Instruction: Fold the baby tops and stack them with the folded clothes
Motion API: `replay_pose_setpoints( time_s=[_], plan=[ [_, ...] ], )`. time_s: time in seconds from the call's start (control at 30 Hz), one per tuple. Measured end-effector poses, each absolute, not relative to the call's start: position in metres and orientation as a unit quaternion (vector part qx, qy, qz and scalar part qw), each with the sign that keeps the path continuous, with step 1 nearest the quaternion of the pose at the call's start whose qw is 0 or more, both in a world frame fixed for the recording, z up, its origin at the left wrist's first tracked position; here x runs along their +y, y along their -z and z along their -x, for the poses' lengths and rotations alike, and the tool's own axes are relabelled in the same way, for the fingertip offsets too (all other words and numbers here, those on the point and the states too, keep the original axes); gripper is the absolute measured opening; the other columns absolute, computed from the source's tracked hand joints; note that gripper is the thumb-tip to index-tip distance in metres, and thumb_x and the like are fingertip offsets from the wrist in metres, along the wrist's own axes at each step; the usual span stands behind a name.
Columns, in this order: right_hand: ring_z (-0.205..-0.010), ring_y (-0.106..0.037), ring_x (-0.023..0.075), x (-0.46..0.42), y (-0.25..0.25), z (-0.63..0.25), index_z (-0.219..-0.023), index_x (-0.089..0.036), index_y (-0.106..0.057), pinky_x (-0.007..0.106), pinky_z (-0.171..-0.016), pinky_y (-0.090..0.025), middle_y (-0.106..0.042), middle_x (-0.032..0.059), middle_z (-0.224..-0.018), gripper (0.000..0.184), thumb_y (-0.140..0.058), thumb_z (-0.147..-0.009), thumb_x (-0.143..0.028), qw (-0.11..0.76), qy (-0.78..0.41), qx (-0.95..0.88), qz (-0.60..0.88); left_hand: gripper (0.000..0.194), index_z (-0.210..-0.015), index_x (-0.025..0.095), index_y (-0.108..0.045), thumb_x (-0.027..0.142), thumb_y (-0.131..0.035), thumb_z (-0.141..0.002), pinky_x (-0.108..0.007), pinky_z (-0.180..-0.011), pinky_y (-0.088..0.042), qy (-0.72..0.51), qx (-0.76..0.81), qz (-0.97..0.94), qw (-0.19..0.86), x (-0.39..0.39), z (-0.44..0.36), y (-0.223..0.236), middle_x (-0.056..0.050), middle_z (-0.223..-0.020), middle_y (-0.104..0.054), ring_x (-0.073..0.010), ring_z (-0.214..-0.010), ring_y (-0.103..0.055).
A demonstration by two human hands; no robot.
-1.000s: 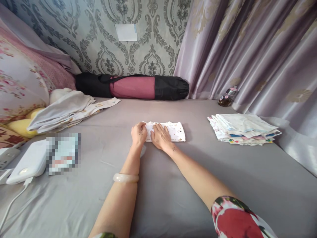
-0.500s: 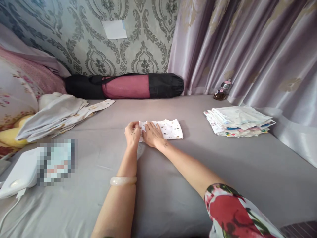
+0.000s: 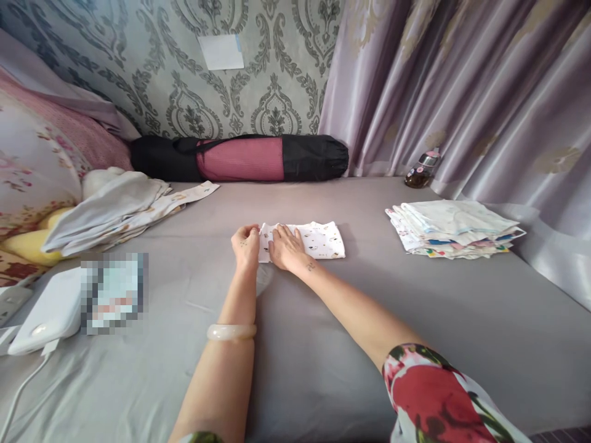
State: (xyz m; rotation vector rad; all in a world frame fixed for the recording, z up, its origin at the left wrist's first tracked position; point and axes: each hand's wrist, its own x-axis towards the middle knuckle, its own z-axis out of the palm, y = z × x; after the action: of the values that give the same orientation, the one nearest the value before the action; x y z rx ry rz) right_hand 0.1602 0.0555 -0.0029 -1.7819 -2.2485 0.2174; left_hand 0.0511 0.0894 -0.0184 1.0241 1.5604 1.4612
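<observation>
A small white printed cloth, folded into a strip, lies in the middle of the grey bed sheet. My left hand pinches the cloth's left end with curled fingers. My right hand lies flat on the cloth just beside it, fingers stretched out and pressing down. A pale bangle sits on my left wrist.
A stack of folded cloths lies at the right near the curtain. A loose heap of cloths is at the left by pillows. A rolled mat in a black bag lies along the wall. A small bottle stands at the back right; a white device at the left.
Both hands have stayed on the cloth's left end, with my right hand slid a little leftward toward my left hand. The view has shifted slightly.
</observation>
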Motion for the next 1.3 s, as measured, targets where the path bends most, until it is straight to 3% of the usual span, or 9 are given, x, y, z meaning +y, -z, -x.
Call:
replay_pose_setpoints(
  time_s=[0.2, 0.6, 0.93, 1.3],
  plan=[
    [-0.143, -0.03, 0.0287, 0.057, 0.001, -0.149, -0.141, -0.008, -0.043, 0.048, -0.117, -0.017, -0.04, 0.0179, -0.152, 0.048, -0.029, -0.1, -0.028, 0.143, -0.079, -0.78, 0.605, 0.029, -0.086, 0.013, -0.069, 0.024, -0.05, -0.067, -0.029, -0.075, -0.054, -0.589, 0.607, -0.377, 0.378, 0.091, -0.049, 0.018, -0.009, -0.085, -0.072, -0.0189, -0.081, -0.067],
    [-0.143, -0.03, 0.0281, 0.057, 0.01, -0.149, -0.143, -0.007, -0.042, 0.047, -0.117, -0.017, -0.043, 0.0172, -0.15, 0.051, -0.028, -0.101, -0.031, 0.16, -0.07, -0.779, 0.602, 0.032, -0.088, 0.013, -0.068, 0.025, -0.048, -0.067, -0.029, -0.072, -0.055, -0.584, 0.618, -0.372, 0.372, 0.091, -0.048, 0.019, -0.009, -0.088, -0.073, -0.0198, -0.084, -0.068],
    [-0.147, -0.022, 0.027, 0.058, -0.005, -0.134, -0.146, -0.004, -0.038, 0.048, -0.12, -0.012, -0.032, 0.0166, -0.157, 0.054, -0.024, -0.1, -0.028, 0.151, -0.096, -0.792, 0.584, 0.035, -0.094, 0.013, -0.068, 0.026, -0.045, -0.072, -0.03, -0.075, -0.055, -0.6, 0.631, -0.387, 0.303, 0.094, -0.042, 0.021, -0.011, -0.093, -0.072, -0.0191, -0.084, -0.068],
    [-0.148, -0.019, 0.0264, 0.059, 0.005, -0.129, -0.149, -0.006, -0.031, 0.049, -0.12, -0.015, -0.024, 0.0144, -0.161, 0.055, -0.028, -0.099, -0.028, 0.104, -0.116, -0.803, 0.575, 0.025, -0.087, 0.014, -0.067, 0.022, -0.049, -0.072, -0.031, -0.083, -0.053, -0.627, 0.608, -0.371, 0.316, 0.095, -0.043, 0.023, -0.008, -0.086, -0.072, -0.0183, -0.084, -0.068]
  ],
)
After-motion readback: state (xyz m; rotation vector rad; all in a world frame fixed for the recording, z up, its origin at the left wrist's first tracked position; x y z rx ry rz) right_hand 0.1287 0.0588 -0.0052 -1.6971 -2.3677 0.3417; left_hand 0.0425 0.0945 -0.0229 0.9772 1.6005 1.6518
